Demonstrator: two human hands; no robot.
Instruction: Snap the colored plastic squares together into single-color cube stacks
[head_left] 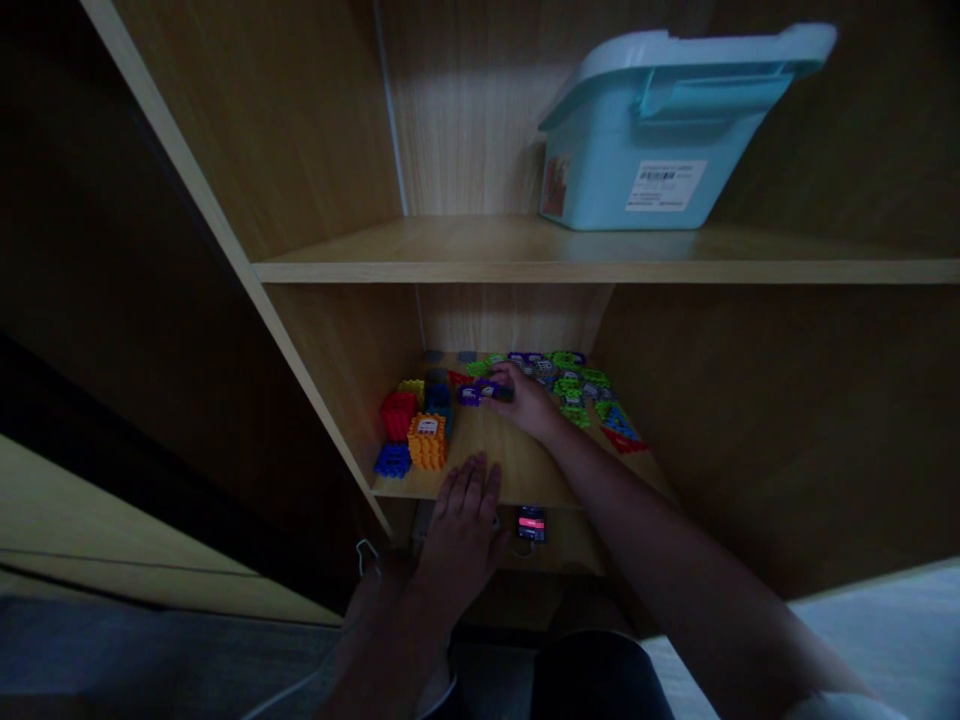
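My left hand (463, 520) lies flat on the front edge of the lower shelf (525, 470), fingers stretched out and together, holding nothing. My right hand (525, 398) reaches deep into the shelf, its fingers closed around a purple toy piece (480, 392). Stacked plastic blocks stand to the left of it: a red one (398, 414), an orange one (427, 441) and a blue one (393, 460). Several loose green, purple and blue pieces (577, 385) lie scattered at the back and right.
A light blue lidded plastic bin (660, 130) sits on the upper shelf (600, 262). A small device with a lit red screen (531, 523) rests below the lower shelf's front edge. Wooden cabinet walls close in on both sides; a white cable (360, 560) hangs near my left wrist.
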